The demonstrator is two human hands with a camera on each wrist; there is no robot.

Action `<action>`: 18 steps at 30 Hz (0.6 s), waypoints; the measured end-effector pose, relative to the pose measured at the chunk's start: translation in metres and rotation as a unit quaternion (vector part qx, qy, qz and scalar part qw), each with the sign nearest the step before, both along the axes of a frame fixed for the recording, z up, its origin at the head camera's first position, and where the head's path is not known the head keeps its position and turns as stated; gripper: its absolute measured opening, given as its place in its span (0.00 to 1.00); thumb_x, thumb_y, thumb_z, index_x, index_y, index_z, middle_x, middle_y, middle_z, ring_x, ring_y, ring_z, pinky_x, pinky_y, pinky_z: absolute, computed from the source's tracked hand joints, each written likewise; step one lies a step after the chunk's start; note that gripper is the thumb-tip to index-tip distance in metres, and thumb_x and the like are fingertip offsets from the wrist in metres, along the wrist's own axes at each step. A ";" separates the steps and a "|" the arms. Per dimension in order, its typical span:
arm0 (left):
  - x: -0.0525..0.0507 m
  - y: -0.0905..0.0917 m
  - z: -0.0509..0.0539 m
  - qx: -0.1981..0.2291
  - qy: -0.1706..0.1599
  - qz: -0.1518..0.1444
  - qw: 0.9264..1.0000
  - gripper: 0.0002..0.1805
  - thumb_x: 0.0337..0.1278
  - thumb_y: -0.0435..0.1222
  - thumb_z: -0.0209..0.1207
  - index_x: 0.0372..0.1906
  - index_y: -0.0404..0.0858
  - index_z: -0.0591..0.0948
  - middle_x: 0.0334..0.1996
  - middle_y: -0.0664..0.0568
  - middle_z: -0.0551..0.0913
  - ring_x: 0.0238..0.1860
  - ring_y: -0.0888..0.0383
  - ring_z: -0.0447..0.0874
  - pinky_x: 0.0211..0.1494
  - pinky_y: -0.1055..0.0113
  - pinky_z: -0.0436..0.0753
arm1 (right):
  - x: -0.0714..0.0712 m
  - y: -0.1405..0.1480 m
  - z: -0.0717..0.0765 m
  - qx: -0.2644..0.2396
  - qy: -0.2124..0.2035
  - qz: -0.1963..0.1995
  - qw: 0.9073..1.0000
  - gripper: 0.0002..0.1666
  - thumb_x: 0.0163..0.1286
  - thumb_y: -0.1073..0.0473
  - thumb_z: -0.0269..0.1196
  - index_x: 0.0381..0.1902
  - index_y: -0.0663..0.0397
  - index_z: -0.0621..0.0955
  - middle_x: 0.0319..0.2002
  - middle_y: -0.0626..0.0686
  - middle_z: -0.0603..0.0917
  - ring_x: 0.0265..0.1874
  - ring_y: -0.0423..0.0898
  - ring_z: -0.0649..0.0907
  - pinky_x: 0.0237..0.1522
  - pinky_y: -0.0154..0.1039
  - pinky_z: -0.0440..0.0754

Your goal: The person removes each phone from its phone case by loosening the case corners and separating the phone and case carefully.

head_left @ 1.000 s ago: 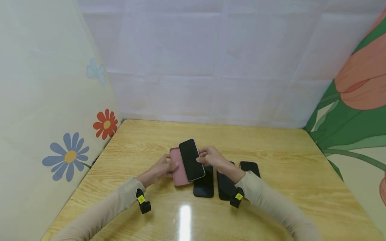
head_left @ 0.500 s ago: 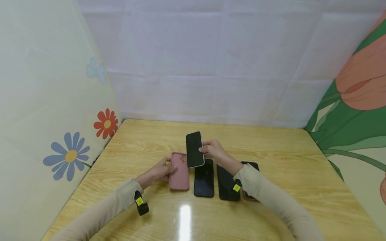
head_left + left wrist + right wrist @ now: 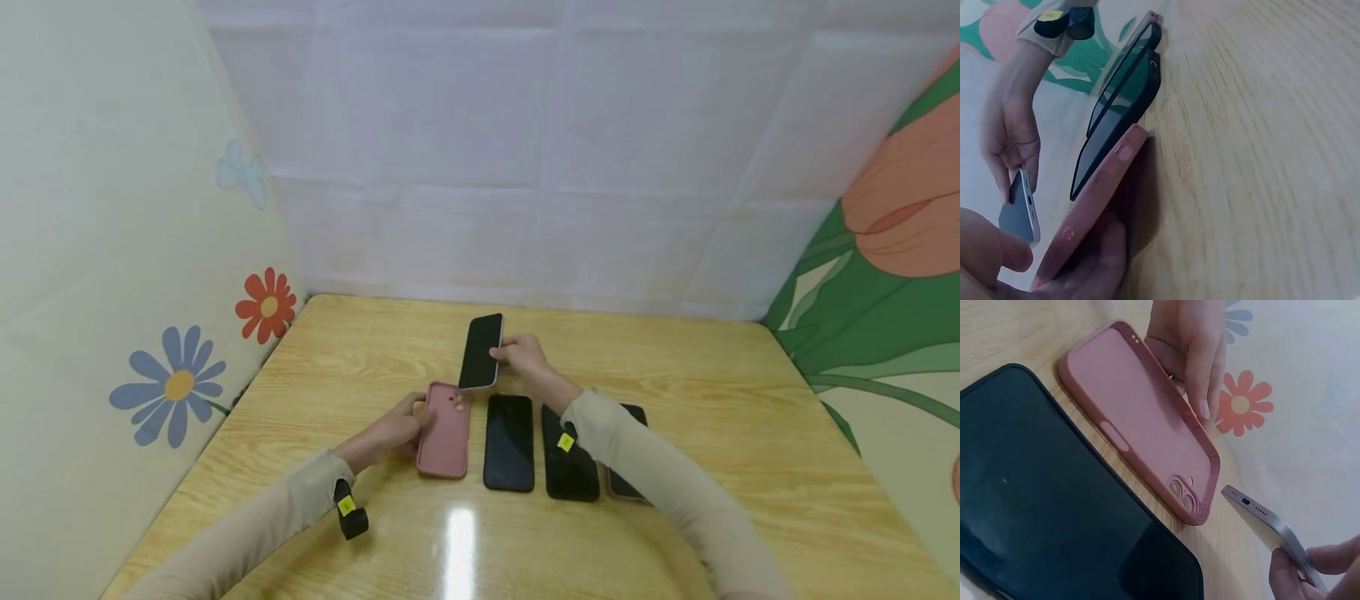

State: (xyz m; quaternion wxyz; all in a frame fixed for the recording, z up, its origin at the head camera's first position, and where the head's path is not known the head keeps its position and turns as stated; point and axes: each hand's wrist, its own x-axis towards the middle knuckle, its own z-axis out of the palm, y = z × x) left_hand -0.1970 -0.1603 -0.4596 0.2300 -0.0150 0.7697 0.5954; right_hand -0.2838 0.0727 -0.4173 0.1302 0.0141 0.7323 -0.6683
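Note:
The left hand (image 3: pixel 400 427) holds the left edge of an empty pink phone case (image 3: pixel 444 433), inner side up, with fingers under it in the left wrist view. Pinched at its edge by the right hand (image 3: pixel 522 358), a phone (image 3: pixel 481 352) with a dark screen and silver frame hangs tilted above and behind the case, apart from it. In the right wrist view, the phone's port end (image 3: pixel 1254 509) faces the case (image 3: pixel 1147 412), whose camera openings show near one corner. A black phone (image 3: pixel 509 443) lies just right of the case.
Further right on the wooden table (image 3: pixel 360 342) lie another black phone (image 3: pixel 572 475) and a phone with a pinkish edge (image 3: pixel 628 483), both partly covered by the right forearm. A white cloth (image 3: pixel 450 167) hangs behind; flowered cloths stand at both sides.
The right hand has lifted the silver-framed phone away from over the case, backward and slightly right, and tilted it. The left hand has lowered the case and moved it slightly toward the front.

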 end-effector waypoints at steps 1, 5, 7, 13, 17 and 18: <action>0.001 0.001 0.001 -0.010 0.007 0.000 1.000 0.25 0.78 0.34 0.43 0.71 0.28 0.53 0.42 0.30 0.79 0.37 0.43 0.85 0.38 0.52 0.86 | -0.001 -0.001 0.000 0.001 -0.004 -0.002 1.000 0.19 0.71 0.71 0.58 0.57 0.78 0.75 0.50 0.71 0.81 0.48 0.60 0.84 0.50 0.45 0.83; 0.001 0.003 0.005 -0.058 0.027 0.003 0.998 0.26 0.76 0.34 0.45 0.71 0.29 0.55 0.44 0.30 0.78 0.38 0.42 0.85 0.35 0.53 0.86 | -0.007 -0.006 -0.002 -0.008 -0.022 -0.009 1.000 0.19 0.71 0.71 0.58 0.57 0.77 0.76 0.51 0.71 0.81 0.49 0.62 0.84 0.50 0.46 0.83; 0.001 0.004 0.007 -0.079 0.039 -0.001 0.996 0.26 0.75 0.32 0.47 0.71 0.29 0.57 0.45 0.32 0.77 0.39 0.44 0.84 0.36 0.54 0.86 | -0.009 -0.009 -0.003 -0.014 -0.029 -0.016 0.999 0.19 0.71 0.72 0.58 0.57 0.77 0.76 0.51 0.72 0.81 0.49 0.63 0.83 0.51 0.46 0.82; 0.001 0.003 0.008 -0.114 0.066 -0.035 0.991 0.27 0.73 0.30 0.49 0.71 0.27 0.60 0.42 0.37 0.79 0.36 0.48 0.84 0.36 0.55 0.86 | -0.013 -0.016 -0.007 -0.029 -0.032 -0.039 0.998 0.19 0.71 0.73 0.57 0.58 0.79 0.74 0.53 0.73 0.79 0.51 0.64 0.82 0.51 0.46 0.82; 0.001 0.003 0.011 -0.146 0.086 -0.046 0.984 0.25 0.72 0.30 0.51 0.69 0.26 0.64 0.41 0.37 0.82 0.34 0.50 0.84 0.37 0.57 0.86 | -0.017 -0.018 -0.012 -0.022 -0.031 -0.048 0.998 0.21 0.70 0.74 0.58 0.59 0.80 0.73 0.52 0.73 0.80 0.51 0.63 0.83 0.47 0.43 0.84; 0.001 0.003 0.012 -0.156 0.095 -0.048 0.982 0.25 0.71 0.30 0.51 0.68 0.25 0.65 0.41 0.38 0.82 0.33 0.51 0.84 0.37 0.58 0.86 | -0.018 -0.019 -0.012 -0.018 -0.033 -0.050 0.998 0.21 0.70 0.74 0.58 0.59 0.79 0.73 0.52 0.72 0.80 0.51 0.63 0.83 0.47 0.43 0.84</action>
